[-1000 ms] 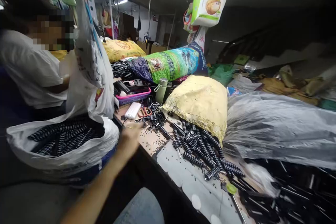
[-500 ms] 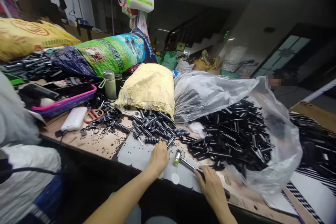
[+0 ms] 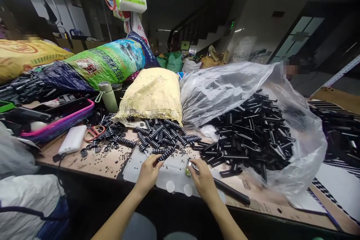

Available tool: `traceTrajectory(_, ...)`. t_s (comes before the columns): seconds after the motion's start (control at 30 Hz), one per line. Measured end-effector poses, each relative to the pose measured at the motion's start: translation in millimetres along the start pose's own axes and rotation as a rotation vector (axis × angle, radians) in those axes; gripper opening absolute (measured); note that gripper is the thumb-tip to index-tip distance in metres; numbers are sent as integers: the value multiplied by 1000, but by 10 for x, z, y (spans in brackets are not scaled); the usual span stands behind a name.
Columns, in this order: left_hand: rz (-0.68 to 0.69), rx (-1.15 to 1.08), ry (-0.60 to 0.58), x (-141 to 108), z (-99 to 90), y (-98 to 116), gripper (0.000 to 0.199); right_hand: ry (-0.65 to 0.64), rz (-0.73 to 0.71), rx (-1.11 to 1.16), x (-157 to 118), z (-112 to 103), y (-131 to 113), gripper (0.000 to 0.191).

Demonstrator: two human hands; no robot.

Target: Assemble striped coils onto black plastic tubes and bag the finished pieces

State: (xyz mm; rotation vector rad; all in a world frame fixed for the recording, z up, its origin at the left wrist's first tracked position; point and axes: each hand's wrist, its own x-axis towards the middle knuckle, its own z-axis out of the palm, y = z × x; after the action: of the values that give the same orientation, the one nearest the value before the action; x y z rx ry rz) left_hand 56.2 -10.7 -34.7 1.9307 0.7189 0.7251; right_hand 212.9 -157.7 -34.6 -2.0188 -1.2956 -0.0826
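My left hand [image 3: 149,172] is closed in a pinch on a black-and-white ribbed rod [image 3: 166,153], at the front of a loose pile of similar ribbed rods [image 3: 160,135]. The rod slants up to the right from the fingers. On the right, my right hand [image 3: 203,180] has its fingers curled over the metal shaft of a hammer [image 3: 230,190], close to its head. The hammer has a greenish-yellow face and a dark handle, and lies slanted near the table's front edge. A grey-white sheet [image 3: 140,165] lies under both hands, with two white discs [image 3: 170,186] at its front edge.
Black channel-shaped pieces [image 3: 250,131] are heaped in a clear plastic bag [image 3: 306,172] to the right. A cream sack [image 3: 153,90] stands behind the ribbed rods. Orange-handled scissors [image 3: 95,133], a white power bank [image 3: 73,139], a green bottle [image 3: 108,97] and a pink-rimmed basket [image 3: 62,120] are leftward.
My left hand has drawn back leftward from the pile, bringing a ribbed rod with it. My right hand has moved from the hammer's handle up to near its head. The camera view has shifted.
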Motion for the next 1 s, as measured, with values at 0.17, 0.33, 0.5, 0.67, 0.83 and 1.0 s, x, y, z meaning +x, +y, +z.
traceTrajectory(0.17, 49, 297, -178, -199, -474, 94, 26, -51, -32, 128, 141, 207, -364, 30)
traceTrajectory(0.33, 22, 615, -236, -209, -714, 132, 22, -202, -25, 96, 242, 402, -498, 20)
traceTrajectory(0.5, 129, 399, 30, -40, -370, -28, 23, -245, 204, -172, 649, 566, -525, 25)
traceTrajectory(0.67, 134, 105, 245, -18, 53, -243, 29, -262, 408, -313, 1073, 856, -535, 20)
traceTrajectory(0.83, 50, -5, 264, -46, 52, -203, 32, -306, 415, -246, 1250, 972, -492, 2)
traceTrajectory(1.0, -56, 35, 108, 13, -205, -155, 31, -237, 320, 5, 1089, 848, -460, 7)
